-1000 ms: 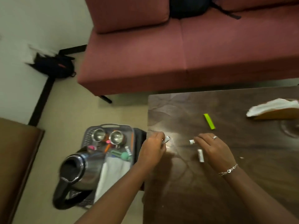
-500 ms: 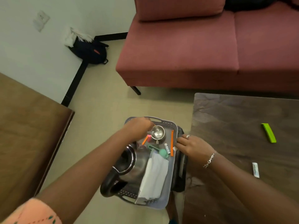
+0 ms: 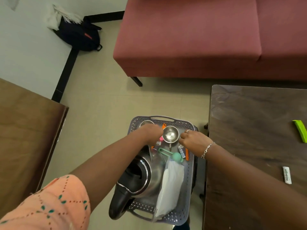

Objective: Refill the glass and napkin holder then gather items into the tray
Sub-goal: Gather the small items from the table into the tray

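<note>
White tag (image 3: 157, 143) in the tray (image 3: 188, 193), just below the left hand (image 3: 149, 134): dark letters ending "ght", the start hidden under the hand. Small white tube (image 3: 181, 152) further right in the tray: blue print, too small to read. White sachet (image 3: 287, 175) on the dark table (image 3: 249, 130): one line of dark print, blurred, not legible.
</note>
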`<state>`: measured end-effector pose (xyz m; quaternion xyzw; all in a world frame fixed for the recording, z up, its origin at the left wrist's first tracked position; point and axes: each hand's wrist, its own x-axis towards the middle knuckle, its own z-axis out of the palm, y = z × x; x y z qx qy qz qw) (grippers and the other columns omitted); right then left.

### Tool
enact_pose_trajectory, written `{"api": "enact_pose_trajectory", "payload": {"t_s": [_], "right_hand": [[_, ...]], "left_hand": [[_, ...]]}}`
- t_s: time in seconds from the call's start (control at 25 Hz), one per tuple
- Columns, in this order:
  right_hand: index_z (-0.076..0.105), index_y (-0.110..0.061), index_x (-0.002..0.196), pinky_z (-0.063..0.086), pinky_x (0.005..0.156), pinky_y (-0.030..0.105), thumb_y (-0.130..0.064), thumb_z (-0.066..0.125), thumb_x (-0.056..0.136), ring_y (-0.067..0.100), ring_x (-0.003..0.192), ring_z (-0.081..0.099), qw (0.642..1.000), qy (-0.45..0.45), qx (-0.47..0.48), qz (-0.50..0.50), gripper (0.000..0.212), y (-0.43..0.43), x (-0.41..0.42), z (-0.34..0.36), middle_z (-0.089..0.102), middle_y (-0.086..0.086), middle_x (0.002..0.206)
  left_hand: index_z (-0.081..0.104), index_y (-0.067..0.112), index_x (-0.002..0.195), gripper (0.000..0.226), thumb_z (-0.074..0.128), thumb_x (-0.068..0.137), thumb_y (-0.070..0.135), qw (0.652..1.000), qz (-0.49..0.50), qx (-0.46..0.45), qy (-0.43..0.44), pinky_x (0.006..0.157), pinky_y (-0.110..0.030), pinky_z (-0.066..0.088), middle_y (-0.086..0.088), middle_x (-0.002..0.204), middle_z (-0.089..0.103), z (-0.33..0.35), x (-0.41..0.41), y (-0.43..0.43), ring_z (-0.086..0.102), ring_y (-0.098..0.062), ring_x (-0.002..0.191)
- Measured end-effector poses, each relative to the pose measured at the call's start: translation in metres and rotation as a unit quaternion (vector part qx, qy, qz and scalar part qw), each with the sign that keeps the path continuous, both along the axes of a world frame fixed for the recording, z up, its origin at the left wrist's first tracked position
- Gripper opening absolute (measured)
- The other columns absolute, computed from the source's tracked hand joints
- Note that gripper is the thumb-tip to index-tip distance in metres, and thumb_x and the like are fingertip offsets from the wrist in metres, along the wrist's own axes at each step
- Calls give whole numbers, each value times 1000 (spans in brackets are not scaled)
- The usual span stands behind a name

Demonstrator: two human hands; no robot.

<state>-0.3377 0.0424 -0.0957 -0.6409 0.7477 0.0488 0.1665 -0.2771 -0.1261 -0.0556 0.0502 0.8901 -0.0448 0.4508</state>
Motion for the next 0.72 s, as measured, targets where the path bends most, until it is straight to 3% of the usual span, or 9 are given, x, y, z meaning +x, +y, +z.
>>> {"api": "enact_pose_trajectory", "payload": {"t_s": [0.04,0.12,0.24,0.52,0.6,0.64,0.72], "right_hand": [[58,-1,103,49,73,37,6,50,84,31,94,56,999,-4,38,-12,22,-1,2,-4,61,15,101],[55,-1,110,46,79,38,6,41,88,30,104,51,995,-22,93,-26,27,-3,6,-10,56,15,111],[57,-2,107,48,79,39,5,45,87,30,104,51,992,-34,120,-30,25,-5,12,-15,56,14,111],[59,0,104,43,74,36,6,43,86,29,103,52,990,-22,129,-52,25,-8,13,-16,57,15,111],[63,0,95,46,70,35,2,54,81,29,93,57,996,-2,73,-44,17,-6,13,-14,61,14,101],[66,-1,82,48,60,31,-1,69,69,28,78,61,999,21,18,-35,13,-4,12,-15,64,12,86],[62,-7,54,44,39,24,-1,85,34,23,46,55,998,18,-39,-34,31,3,13,-15,59,6,56]], "left_hand": [[60,0,81,7,56,81,5,1000,3,5,-9,75,-41,49,-8,66,51,-6,-1,-1,61,-34,96],[63,0,92,14,56,81,5,1000,0,8,-23,70,-39,47,-9,75,59,-16,-2,-5,61,-32,95],[65,5,93,15,58,80,5,999,7,23,-28,73,-35,46,-13,97,66,-30,2,-13,61,-29,95],[62,-3,94,20,49,87,10,996,69,53,-17,77,-38,44,-22,102,65,-31,10,-12,58,-35,97],[62,-1,94,19,48,84,6,996,78,40,6,75,-37,46,-20,102,66,-23,9,-9,59,-34,96],[61,1,94,18,48,82,4,996,83,27,25,73,-37,46,-18,101,66,-16,7,-6,60,-33,95],[60,6,96,18,49,82,2,993,95,3,70,68,-36,44,-14,101,66,0,1,3,61,-31,94]]}}
